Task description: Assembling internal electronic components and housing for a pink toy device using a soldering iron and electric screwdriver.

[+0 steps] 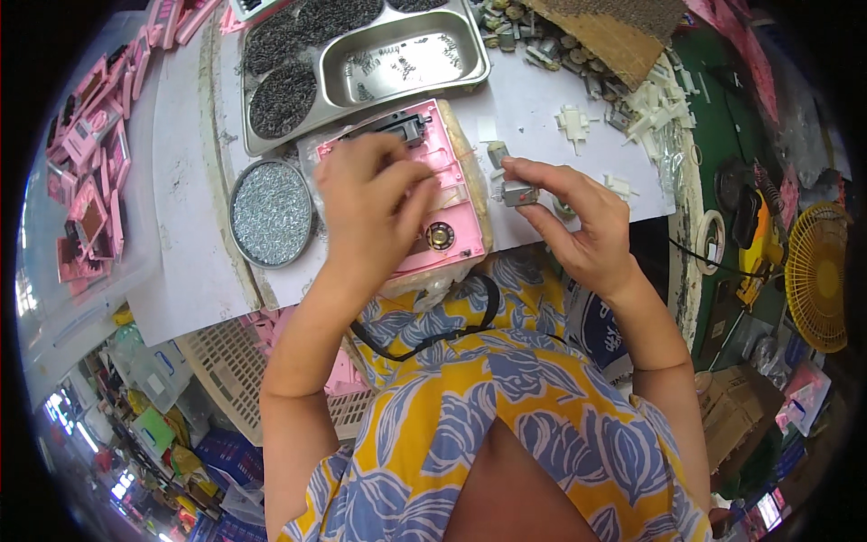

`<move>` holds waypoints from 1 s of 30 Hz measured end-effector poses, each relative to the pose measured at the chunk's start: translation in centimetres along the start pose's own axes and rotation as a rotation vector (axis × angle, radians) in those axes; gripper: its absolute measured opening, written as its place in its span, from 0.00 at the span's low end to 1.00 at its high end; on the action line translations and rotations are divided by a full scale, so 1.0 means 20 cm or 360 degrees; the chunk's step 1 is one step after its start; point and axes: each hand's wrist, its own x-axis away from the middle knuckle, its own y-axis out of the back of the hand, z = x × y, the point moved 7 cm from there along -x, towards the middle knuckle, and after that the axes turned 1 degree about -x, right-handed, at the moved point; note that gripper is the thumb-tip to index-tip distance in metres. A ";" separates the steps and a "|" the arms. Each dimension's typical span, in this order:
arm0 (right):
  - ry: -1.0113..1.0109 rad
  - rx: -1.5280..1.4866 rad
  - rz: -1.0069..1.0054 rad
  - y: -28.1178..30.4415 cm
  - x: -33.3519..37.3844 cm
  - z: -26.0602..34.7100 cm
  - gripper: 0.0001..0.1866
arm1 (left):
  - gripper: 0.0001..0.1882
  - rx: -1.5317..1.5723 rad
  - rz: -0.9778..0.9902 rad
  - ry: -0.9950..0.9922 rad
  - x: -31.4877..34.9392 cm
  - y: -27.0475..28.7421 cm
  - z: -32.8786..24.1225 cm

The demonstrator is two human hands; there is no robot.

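Between the thumb and fingers of my right hand [582, 217] is a small grey metal motor [519, 193]. My left hand [366, 194] is over a pink plastic casing [465, 226], fingers bent and apart, with nothing seen in them; it hides part of the casing. A black mechanism [406, 129] sits at the casing's far end, and a round part with a brass-coloured middle [440, 236] at its near end. The casing rests on a padded, plastic-wrapped block [470, 181]. Another small motor [497, 154] lies just beyond my right fingertips.
A metal tray [483, 68] holds dark screws in its compartments. Left of the casing stands a round dish of silvery small parts [271, 214]. White plastic pieces [573, 125] and piled motors [542, 50] lie at far right. Pink parts [90, 154] fill the left; a yellow fan [815, 275] stands right.
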 end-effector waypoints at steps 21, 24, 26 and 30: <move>0.0105 0.0402 0.0458 -0.28 -0.29 -0.04 0.13 | 0.07 0.0329 -0.0498 0.0393 0.27 0.07 0.16; 0.0077 0.0445 0.0547 -0.29 -0.32 -0.04 0.12 | 0.07 0.0359 -0.0481 0.0375 0.26 0.06 0.17; 0.0096 0.0539 0.0574 -0.30 -0.34 -0.03 0.12 | 0.07 0.0364 -0.0480 0.0376 0.26 0.06 0.17; 0.0141 0.0737 0.0569 -0.33 -0.37 0.01 0.11 | 0.06 0.0351 -0.0422 0.0387 0.26 0.08 0.17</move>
